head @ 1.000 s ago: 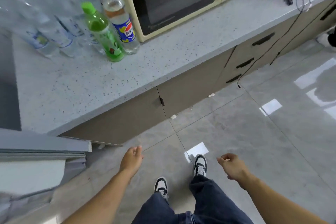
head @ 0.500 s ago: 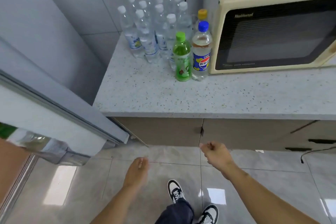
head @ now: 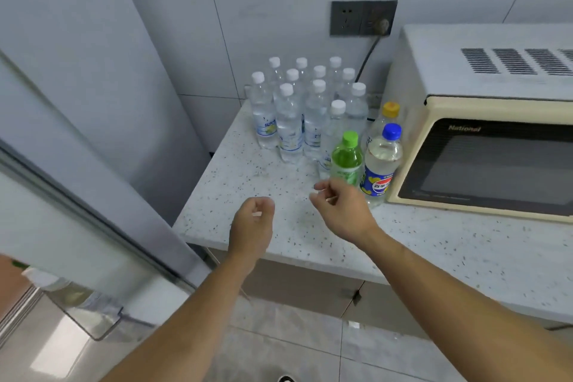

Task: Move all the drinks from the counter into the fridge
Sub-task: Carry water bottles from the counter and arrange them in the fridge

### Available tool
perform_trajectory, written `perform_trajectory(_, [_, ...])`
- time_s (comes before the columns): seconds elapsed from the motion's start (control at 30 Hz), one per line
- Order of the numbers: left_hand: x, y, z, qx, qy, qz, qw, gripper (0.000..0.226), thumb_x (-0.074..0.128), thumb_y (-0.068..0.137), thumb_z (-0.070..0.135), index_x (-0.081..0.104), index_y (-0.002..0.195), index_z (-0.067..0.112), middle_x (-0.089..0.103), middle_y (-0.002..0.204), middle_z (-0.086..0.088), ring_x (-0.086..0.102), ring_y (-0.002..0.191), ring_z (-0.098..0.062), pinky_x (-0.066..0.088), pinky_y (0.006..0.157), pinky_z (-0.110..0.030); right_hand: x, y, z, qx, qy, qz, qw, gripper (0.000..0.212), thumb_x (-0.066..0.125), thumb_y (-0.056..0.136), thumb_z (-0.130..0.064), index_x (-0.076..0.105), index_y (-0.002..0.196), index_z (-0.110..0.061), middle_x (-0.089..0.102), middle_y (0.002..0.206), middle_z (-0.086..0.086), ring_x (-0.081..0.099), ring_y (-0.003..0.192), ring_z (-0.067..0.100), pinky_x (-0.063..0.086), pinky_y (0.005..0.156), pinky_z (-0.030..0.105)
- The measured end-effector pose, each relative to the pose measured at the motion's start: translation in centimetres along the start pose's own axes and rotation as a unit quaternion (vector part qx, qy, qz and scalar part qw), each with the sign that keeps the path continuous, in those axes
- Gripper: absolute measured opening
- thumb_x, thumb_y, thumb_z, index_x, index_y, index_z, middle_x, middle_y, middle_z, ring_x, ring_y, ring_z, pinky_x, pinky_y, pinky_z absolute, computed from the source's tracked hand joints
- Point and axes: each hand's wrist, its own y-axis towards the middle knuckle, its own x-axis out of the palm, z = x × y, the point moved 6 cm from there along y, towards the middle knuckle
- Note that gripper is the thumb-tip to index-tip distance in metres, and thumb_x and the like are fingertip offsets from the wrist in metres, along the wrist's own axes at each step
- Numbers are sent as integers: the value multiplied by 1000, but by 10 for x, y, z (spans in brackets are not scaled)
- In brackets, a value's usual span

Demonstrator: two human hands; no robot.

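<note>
Both arms have risen from beside the legs to over the bench. The right hand, empty and half-curled, is just short of the green bottle; the left hand hangs loosely curled, empty. A pickup looks imminent.

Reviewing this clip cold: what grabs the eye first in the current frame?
The cluster of white-capped water bottles at the back of the counter, beside the cream microwave. In front stand a green bottle and a blue-capped bottle. Both hands are empty above the counter; the right hand nears the green bottle, the left hand is curled.
</note>
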Motion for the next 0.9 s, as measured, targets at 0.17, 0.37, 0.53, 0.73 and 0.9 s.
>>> perform_trajectory(0.17, [7,56,52,34,-58,66,996,15,58,96,39,52,110,42,53,115,17,55,92,5,46,72,-22,-31,55,-77,-127,-50,84,987,16,67,90,-27,67,105,-20,65,85,-11,60,69,3,49,67,18])
perform_trajectory(0.37, [21,117,107,62,-24,105,992,43,63,92,35,46,131,32,43,127,4,54,84,-6,46,75,-29,-71,124,-108,-157,-198,128,959,31,66,90,-29,63,118,-16,61,116,4,58,96,19,44,83,26])
perform_trajectory(0.53, [34,169,148,106,115,89,984,57,66,89,32,42,140,27,38,138,-7,53,117,-29,49,94,-41,-76,168,-104,-101,-334,48,936,42,62,91,-39,56,128,-20,52,130,11,58,110,30,47,89,35])
perform_trajectory(0.73, [53,203,173,180,281,64,941,59,64,93,26,38,146,24,35,144,-7,42,127,-31,45,88,-40,-66,193,-87,-81,-455,-36,886,43,58,92,-47,58,120,-14,61,115,10,60,101,30,50,77,34])
perform_trajectory(0.9, [58,210,177,203,329,37,921,36,61,97,25,51,132,22,46,138,-5,48,118,-32,46,88,-43,-61,197,-75,-76,-495,-53,864,51,55,90,-57,54,120,-16,63,111,8,55,91,27,39,66,34])
